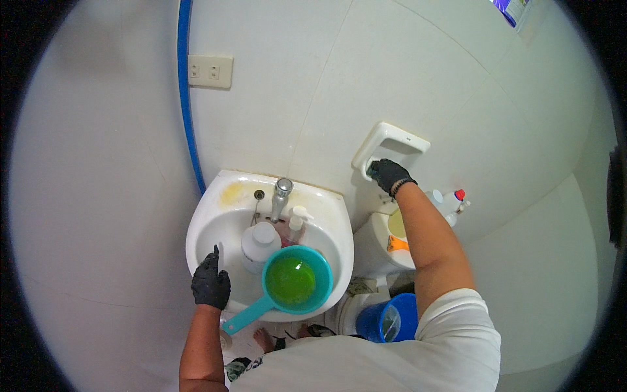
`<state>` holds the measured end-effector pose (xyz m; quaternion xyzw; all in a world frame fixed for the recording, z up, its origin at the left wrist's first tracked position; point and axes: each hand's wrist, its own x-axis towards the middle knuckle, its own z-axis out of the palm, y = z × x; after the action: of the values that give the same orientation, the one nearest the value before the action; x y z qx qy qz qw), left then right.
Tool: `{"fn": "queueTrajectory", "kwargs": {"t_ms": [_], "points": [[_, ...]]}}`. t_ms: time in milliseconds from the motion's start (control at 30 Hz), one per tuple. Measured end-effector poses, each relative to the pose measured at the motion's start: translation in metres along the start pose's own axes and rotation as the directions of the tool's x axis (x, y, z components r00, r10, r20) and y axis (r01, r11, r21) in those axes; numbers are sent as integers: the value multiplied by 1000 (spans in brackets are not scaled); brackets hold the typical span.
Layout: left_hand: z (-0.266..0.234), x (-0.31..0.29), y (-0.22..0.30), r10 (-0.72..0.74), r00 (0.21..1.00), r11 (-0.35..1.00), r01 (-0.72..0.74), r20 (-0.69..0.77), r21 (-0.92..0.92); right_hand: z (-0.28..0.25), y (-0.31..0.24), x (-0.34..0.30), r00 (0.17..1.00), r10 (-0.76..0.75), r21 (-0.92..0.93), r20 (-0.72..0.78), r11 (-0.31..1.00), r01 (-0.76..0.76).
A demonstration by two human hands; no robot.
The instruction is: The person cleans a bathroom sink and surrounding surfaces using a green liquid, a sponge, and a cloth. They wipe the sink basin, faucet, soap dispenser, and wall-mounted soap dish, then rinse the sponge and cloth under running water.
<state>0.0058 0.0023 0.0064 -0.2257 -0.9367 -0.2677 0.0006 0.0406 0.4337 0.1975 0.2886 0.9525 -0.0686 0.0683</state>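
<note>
My right hand [390, 176], in a black glove, is closed at the lower left edge of a white wall-mounted soap dish [418, 142]. A dark greenish bit shows at its fingertips, too small to name. On the left rim of the white washbasin [339, 222] rests my left hand [211, 281], also black-gloved, one finger stretched out and nothing in it. A turquoise dipper [322, 264] holding green liquid lies across the basin's front, its handle toward my left hand. Behind it stand a white bottle [260, 243] and a pump bottle [296, 225], below the chrome faucet [281, 196].
Right of the basin is a white toilet tank [375, 248] bearing an orange-handled brush [397, 244] and several bottles, one with a red cap [460, 195]. A blue bucket [370, 322] stands below. A blue hose [185, 98] hangs beside a wall outlet [210, 71].
</note>
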Motion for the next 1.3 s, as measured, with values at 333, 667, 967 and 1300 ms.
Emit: {"fn": "queueTrajectory", "kwargs": {"t_ms": [333,667,967,1300], "points": [[2,-4,-5,0,1000,1000,1,-26,25,10,9,-4,967,-254,-246,20,936,251],[9,-3,-3,7,998,1000,-6,-65,13,16,28,30,976,-219,-178,1,960,216],[8,-4,-4,-37,999,998,39,-37,55,-6,39,-3,961,-232,-214,148,941,260],[11,-3,1,-16,999,997,19,-45,68,39,78,20,925,-374,-170,-61,918,360]]}}
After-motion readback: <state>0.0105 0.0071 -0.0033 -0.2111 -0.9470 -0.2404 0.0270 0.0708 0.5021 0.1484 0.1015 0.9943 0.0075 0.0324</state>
